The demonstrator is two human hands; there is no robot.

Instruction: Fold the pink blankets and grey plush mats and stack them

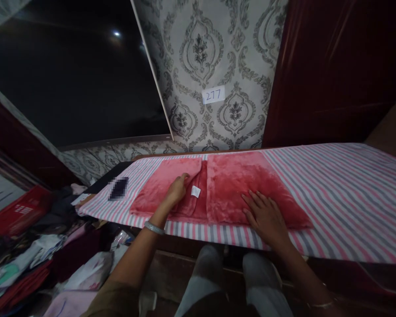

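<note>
A red plush cloth [240,180] lies on a striped cover, its left and right sides folded in so that two panels nearly meet. A white label [195,191] shows in the gap between them, on the darker inner layer. At the inner edge of the left panel, my left hand [177,190] is closed on the fabric, and the flap lifts slightly there. My right hand [264,215] rests flat on the right panel with its fingers spread, holding nothing.
The striped cover [343,189] spreads over the table. A dark blurred-out object [118,188] lies on its left end. Behind are a large black screen [75,75] and a patterned wall with a paper marked 277 [213,94]. Clothes [86,268] are heaped at lower left.
</note>
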